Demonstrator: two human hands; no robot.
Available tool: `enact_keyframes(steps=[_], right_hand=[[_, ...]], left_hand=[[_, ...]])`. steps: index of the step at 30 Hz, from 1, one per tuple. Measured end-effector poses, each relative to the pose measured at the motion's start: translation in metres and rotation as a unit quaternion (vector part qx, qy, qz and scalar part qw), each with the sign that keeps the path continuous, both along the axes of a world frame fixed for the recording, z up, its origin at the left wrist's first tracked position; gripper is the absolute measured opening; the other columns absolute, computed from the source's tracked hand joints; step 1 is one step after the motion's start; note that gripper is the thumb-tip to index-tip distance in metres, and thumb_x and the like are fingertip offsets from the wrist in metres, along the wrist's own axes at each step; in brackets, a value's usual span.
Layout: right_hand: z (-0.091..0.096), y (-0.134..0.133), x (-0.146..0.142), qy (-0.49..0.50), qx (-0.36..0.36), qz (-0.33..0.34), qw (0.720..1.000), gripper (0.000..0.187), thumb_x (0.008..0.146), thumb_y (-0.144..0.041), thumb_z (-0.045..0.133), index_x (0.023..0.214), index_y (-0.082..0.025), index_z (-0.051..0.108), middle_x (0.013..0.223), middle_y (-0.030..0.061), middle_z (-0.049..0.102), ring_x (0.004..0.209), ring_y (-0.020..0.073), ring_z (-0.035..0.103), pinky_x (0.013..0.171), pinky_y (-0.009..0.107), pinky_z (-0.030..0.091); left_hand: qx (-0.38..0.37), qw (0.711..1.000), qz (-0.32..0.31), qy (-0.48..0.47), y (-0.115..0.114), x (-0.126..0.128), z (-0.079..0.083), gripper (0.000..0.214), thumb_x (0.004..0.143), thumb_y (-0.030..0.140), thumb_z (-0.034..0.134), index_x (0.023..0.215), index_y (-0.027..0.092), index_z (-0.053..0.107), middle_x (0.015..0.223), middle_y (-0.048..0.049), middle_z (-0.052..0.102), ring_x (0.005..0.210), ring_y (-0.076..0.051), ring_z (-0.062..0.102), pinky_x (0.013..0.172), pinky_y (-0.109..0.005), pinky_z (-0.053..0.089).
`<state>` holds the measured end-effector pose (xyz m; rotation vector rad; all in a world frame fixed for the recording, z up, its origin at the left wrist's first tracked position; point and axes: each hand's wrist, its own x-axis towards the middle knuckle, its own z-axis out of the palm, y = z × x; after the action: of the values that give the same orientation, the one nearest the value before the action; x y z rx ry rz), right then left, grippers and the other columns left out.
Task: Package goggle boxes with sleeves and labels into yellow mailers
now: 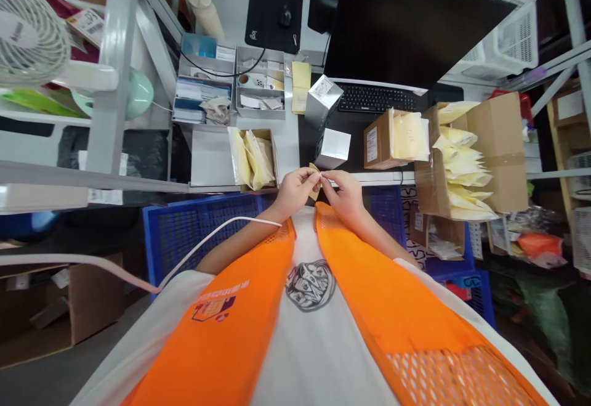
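My left hand (295, 190) and my right hand (344, 191) meet just below the desk edge, both pinched on one small yellowish paper piece (315, 179) held between them. Most of the piece is hidden by my fingers. Directly beyond my hands, two silver-white boxes (333, 147) stand on the black desk mat. An open carton of yellow pouches (253, 158) sits to the left of my hands.
A keyboard (376, 98) and dark monitor (406, 24) stand behind. Cardboard boxes of yellow envelopes (462, 159) fill the right. Grey sorting trays (258, 82) sit at the back left, a white fan (28, 24) at far left, blue crates (184, 233) under the desk.
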<state>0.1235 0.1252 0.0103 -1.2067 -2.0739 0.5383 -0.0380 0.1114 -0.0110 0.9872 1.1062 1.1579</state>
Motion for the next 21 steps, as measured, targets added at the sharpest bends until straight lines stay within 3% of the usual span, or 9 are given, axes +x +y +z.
enact_keyframes(steps=[3, 7, 12, 17, 21], right_hand=[[-0.0001, -0.0030, 0.0005, -0.011, -0.001, -0.017, 1.000, 0.021, 0.099, -0.031, 0.058, 0.094, -0.020, 0.075, 0.095, 0.0081, 0.079, 0.089, 0.0203, 0.075, 0.085, 0.035, 0.060], [0.0020, -0.0058, 0.0018, -0.007, -0.007, -0.040, 0.999, 0.019, 0.095, -0.028, 0.060, 0.089, -0.020, 0.077, 0.091, 0.0074, 0.079, 0.086, 0.0209, 0.075, 0.083, 0.035, 0.059], [0.0025, -0.0036, 0.0060, 0.039, -0.097, -0.062, 0.993, 0.019, 0.089, -0.027, 0.060, 0.084, -0.020, 0.077, 0.087, 0.0052, 0.079, 0.082, 0.0197, 0.075, 0.082, 0.032, 0.059], [-0.0003, -0.0011, 0.0084, 0.092, -0.156, -0.051, 0.982, 0.019, 0.086, -0.027, 0.058, 0.081, -0.019, 0.074, 0.082, 0.0034, 0.078, 0.076, 0.0174, 0.073, 0.076, 0.028, 0.058], [-0.0023, -0.0014, 0.0080, 0.100, -0.137, -0.018, 0.985, 0.020, 0.090, -0.025, 0.056, 0.098, -0.018, 0.072, 0.086, 0.0030, 0.078, 0.079, 0.0165, 0.073, 0.073, 0.027, 0.057]], left_hand=[[0.032, 0.998, 0.006, 0.054, -0.0014, 0.0013, -0.0011, 0.034, 0.094, 0.048, 0.063, 0.085, 0.015, 0.068, 0.070, -0.0033, 0.064, 0.063, -0.014, 0.059, 0.062, -0.026, 0.047], [0.146, 0.971, 0.009, 0.191, -0.0024, 0.0010, 0.0011, 0.024, 0.098, 0.034, 0.057, 0.084, 0.017, 0.068, 0.082, -0.0059, 0.068, 0.075, -0.017, 0.063, 0.071, -0.029, 0.049], [0.213, 0.943, -0.008, 0.256, -0.0037, 0.0005, 0.0008, 0.020, 0.099, 0.029, 0.054, 0.088, 0.018, 0.067, 0.090, -0.0071, 0.070, 0.086, -0.019, 0.065, 0.081, -0.032, 0.050], [0.144, 0.971, -0.017, 0.190, -0.0071, 0.0010, -0.0002, 0.022, 0.097, 0.033, 0.056, 0.087, 0.017, 0.066, 0.087, -0.0061, 0.068, 0.080, -0.017, 0.064, 0.074, -0.029, 0.049], [0.028, 0.997, -0.030, 0.069, -0.0072, 0.0007, 0.0003, 0.024, 0.093, 0.039, 0.058, 0.083, 0.017, 0.062, 0.072, -0.0019, 0.063, 0.066, -0.014, 0.060, 0.064, -0.025, 0.046]])
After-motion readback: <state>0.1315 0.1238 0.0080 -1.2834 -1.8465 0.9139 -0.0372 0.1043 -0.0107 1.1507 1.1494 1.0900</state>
